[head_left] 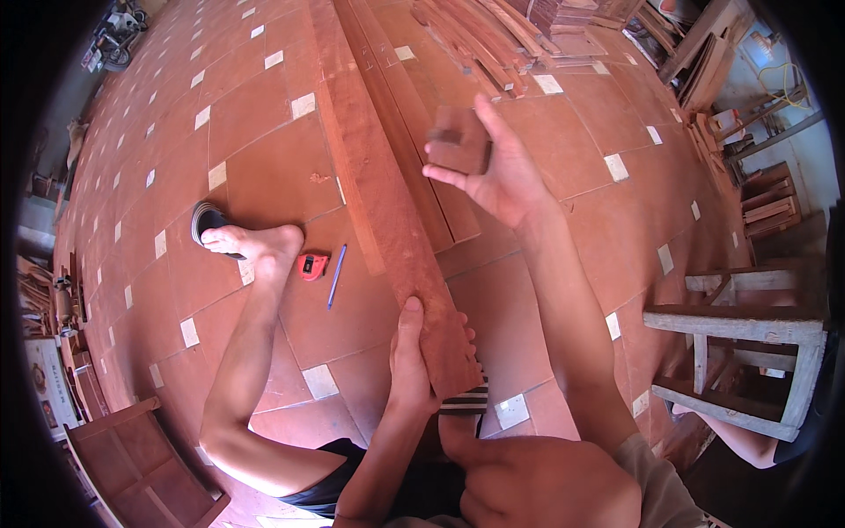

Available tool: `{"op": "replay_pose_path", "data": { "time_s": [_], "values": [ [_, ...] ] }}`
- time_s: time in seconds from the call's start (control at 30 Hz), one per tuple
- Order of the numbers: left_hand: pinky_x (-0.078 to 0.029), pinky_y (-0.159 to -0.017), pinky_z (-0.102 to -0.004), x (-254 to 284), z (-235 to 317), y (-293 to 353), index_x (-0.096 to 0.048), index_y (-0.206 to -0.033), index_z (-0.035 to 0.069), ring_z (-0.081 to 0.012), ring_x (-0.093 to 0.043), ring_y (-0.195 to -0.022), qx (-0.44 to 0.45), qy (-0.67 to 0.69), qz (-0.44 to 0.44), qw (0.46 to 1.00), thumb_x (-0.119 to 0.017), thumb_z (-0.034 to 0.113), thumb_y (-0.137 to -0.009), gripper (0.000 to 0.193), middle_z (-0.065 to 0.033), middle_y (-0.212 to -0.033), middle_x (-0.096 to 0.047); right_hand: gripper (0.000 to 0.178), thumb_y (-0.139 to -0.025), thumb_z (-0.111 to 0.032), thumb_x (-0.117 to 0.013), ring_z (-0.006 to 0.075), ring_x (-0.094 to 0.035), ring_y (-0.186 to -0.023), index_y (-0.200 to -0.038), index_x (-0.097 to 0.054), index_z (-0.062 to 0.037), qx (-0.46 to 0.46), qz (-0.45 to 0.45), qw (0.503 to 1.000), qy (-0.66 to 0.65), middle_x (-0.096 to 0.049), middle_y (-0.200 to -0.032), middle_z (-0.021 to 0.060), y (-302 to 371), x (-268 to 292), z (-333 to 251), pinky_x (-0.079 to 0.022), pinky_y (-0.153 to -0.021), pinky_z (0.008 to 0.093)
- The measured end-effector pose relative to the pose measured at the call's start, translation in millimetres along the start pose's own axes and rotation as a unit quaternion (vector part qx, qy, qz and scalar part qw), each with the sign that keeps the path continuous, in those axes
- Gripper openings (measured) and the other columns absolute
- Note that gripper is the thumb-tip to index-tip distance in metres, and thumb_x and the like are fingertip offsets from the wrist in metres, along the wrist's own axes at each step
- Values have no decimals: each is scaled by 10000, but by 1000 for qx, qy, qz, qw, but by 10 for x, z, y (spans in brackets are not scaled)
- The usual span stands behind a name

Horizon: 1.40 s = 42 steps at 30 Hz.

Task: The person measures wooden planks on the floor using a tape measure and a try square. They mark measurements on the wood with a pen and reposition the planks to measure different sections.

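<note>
A long reddish-brown wooden board (378, 176) stretches away from me, its near end tilted up off the floor. My left hand (409, 356) is wrapped round that near end, with the thumb on top and fingertips showing at the far side. Raised to the right of the board, my right hand (510, 180) holds a small dark-brown wooden block (462, 141), slightly blurred. Its thumb points up and its fingers lie around the block, apart from the board. Below the held board lie more long planks (427, 180) on the floor.
A red tape measure (312, 267) and a blue pen (337, 276) lie on the tiled floor near my left foot (255, 242). Stacked wood strips (493, 40) are at the far side. A wooden stool (739, 330) stands right; a wooden frame panel (141, 466) is lower left.
</note>
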State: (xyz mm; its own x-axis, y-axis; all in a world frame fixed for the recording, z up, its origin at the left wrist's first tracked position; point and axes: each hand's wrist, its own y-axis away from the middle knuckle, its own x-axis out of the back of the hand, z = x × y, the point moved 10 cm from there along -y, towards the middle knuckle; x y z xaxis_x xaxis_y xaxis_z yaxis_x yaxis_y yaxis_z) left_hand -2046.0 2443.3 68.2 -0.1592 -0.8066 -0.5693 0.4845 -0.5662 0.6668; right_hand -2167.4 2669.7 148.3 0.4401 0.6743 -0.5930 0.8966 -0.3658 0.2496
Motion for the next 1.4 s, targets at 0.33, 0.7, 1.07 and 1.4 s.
{"op": "replay_pose_path", "data": {
  "time_s": [0.33, 0.7, 1.07, 1.4],
  "values": [
    [-586, -796, -450, -111, 108, 110, -591, -1231, 6, -258, -661, -969, -6, 6, -6, 1000, -514, 731, -989, 768, -133, -1062, -645, 1017, -1015, -772, -419, 256, -174, -1604, -1662, -208, -16, 40, -65, 968, 240, -209, -1727, 160, 5, -717, 237, -140, -1305, 419],
    [-595, -796, -438, -159, 192, 166, -566, -1277, 20, -262, -673, -956, -13, -5, -5, 1000, -511, 699, -1007, 732, -141, -1064, -659, 1095, -983, -804, -450, 324, -343, -1521, -1596, -242, 80, 97, -58, 956, 271, -390, -1582, 257, -41, -684, 218, -278, -1242, 456],
    [-595, -788, -464, -93, 148, 179, -594, -1254, 23, -271, -670, -944, 4, 29, 0, 1000, -518, 712, -992, 741, -145, -1085, -665, 370, -1094, -318, -516, 367, -660, -1114, -1288, -568, -7, 43, 60, 977, -199, -607, -1257, 185, -187, 774, -165, -657, -784, 382],
    [-594, -790, -449, -148, 110, 133, -580, -1248, 6, -266, -667, -948, 20, 14, -36, 999, -507, 718, -996, 759, -135, -1072, -653, 406, -1115, -319, -451, 369, -667, -1105, -1327, -523, 19, 9, 107, 984, -141, -627, -1235, 200, -135, 1033, -71, -673, -791, 401]
  ]
}}
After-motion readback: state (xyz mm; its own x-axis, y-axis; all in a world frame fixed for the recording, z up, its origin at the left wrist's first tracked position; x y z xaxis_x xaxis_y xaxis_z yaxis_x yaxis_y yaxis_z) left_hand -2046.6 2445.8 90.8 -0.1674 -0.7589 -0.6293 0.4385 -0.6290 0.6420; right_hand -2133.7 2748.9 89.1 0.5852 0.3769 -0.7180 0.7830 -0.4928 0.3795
